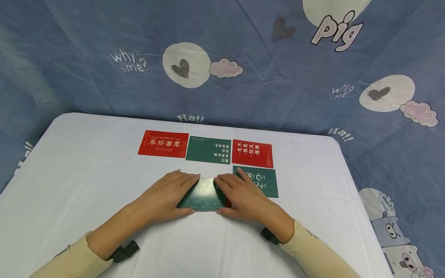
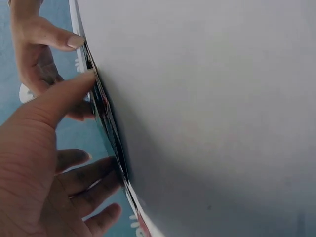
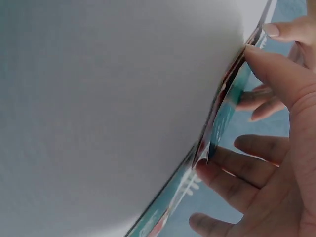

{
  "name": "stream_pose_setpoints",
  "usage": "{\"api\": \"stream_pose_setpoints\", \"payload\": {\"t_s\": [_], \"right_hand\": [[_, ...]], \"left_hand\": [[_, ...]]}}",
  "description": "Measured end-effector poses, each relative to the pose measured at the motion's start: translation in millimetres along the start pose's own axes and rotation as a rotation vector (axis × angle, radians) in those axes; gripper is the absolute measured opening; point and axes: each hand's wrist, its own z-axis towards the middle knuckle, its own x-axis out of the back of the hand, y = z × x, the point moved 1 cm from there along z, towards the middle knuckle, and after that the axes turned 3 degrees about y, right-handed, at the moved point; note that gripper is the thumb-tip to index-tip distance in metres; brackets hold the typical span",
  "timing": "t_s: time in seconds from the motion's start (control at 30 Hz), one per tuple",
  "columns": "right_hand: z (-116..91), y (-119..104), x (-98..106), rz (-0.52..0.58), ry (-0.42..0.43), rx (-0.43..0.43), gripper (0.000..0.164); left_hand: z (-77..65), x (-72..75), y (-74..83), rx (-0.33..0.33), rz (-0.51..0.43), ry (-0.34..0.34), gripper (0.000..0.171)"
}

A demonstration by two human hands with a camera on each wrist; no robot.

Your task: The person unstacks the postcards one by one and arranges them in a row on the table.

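A small stack of cards, green on top with a red corner showing at its right end, lies low at the middle of the white table. My left hand grips its left end, thumb on the near edge and fingers along the far edge. At the right end my right hand holds it the same way. In the left wrist view the cards' thin edges fan slightly apart. From the right wrist view the stack also shows small gaps between cards.
Behind the hands lie a red card, a green card and another red card in a row. A second green card sits below the right one, partly hidden by my right fingers. Patterned blue cloth borders the white table.
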Motion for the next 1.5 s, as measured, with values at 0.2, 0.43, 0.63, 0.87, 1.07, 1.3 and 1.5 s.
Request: {"api": "stream_pose_setpoints", "payload": {"t_s": [0.2,0.43,0.63,0.87,1.07,1.3,1.5], "right_hand": [[10,-2,9,0.009,0.011,0.023,0.083],[41,-13,23,-0.019,0.017,0.058,0.081],[72,-24,27,-0.057,0.015,0.067,0.079],[103,-40,16,-0.047,-0.019,0.047,0.075],[122,-51,2,-0.099,-0.026,0.034,0.072],[134,-58,-7,-0.128,-0.055,0.014,0.070],[136,-58,-12,-0.138,-0.082,-0.002,0.071]], "left_hand": [[-3.5,18.0,-5.6,0.043,-0.042,-0.024,0.095],[-11.3,41.8,-25.0,0.100,-0.023,-0.022,0.106],[-19.2,52.7,-39.5,0.128,-0.011,0.014,0.103],[-31.7,55.9,-57.9,0.228,-0.041,-0.011,0.104],[-43.7,53.3,-74.6,0.285,-0.046,-0.018,0.106],[-50.9,51.2,-85.9,0.313,-0.062,-0.009,0.108],[-50.1,49.8,-89.1,0.346,-0.065,-0.024,0.106]]}}
